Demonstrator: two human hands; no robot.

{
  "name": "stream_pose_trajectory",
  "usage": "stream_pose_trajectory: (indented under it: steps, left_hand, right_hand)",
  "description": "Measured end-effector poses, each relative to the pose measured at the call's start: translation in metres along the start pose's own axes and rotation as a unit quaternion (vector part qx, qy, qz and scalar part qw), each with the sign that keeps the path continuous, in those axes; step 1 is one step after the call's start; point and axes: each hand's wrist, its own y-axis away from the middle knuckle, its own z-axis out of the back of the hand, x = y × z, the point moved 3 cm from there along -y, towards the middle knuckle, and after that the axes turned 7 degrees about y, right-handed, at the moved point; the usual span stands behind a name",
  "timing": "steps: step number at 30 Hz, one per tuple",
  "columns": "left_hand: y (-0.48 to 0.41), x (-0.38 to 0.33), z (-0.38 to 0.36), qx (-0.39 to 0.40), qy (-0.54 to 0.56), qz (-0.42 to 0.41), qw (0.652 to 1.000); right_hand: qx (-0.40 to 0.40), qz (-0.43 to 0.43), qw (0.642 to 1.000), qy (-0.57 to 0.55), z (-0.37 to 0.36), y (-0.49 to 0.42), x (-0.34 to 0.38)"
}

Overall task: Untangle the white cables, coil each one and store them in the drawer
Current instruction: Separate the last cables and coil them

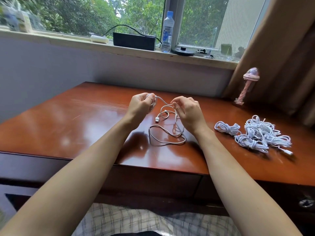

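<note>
White cable (170, 143) lies half unwound on our glossy red-brown desk (68, 120), which stands against a pale wall under a window full of green trees. On the sill stand a black box (133, 41), a water bottle (167, 31) and a dark round base (182, 51). A brown curtain (281, 57) hangs at right, with a pink-lidded tumbler (245, 86) beside it at the desk's far corner. Dark drawer fronts (153, 183) run below the desk's near edge, and checked cloth (136, 220) shows at the bottom of the view.

We hold the cable up between both hands above the middle of the desk. Our left hand (139, 104) curls its fingers round a small coil of it, blurred in the frame. Our right hand (187, 111) pinches the strand between thumb and forefinger, the other fingers loosely bent and spread apart. A short stretch of cable runs between the two hands.

From the right hand the cable drops in open loops onto the desk, its USB plug (157, 119) lying flat between our wrists. Well apart to the right, the remaining white cables sit in a tangled heap (260, 133): several small bundles knotted together, one plug end poking out toward the near edge.
</note>
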Motion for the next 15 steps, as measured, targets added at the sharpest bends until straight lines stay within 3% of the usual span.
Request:
stream_pose_trajectory:
  steps: [5, 11, 15]
  left_hand:
    - [0.002, 0.001, -0.006, 0.034, 0.038, 0.022, 0.998]
    - [0.003, 0.001, -0.01, 0.055, 0.091, 0.054, 0.993]
    - [0.009, -0.003, -0.02, 0.161, 0.176, 0.092, 0.967]
  right_hand:
    - [0.018, -0.014, 0.996, -0.086, -0.002, 0.001, -0.001]
    - [-0.036, -0.01, 0.995, -0.089, 0.001, -0.002, 0.004]
    - [-0.061, -0.072, 0.992, -0.087, 0.004, -0.002, 0.004]
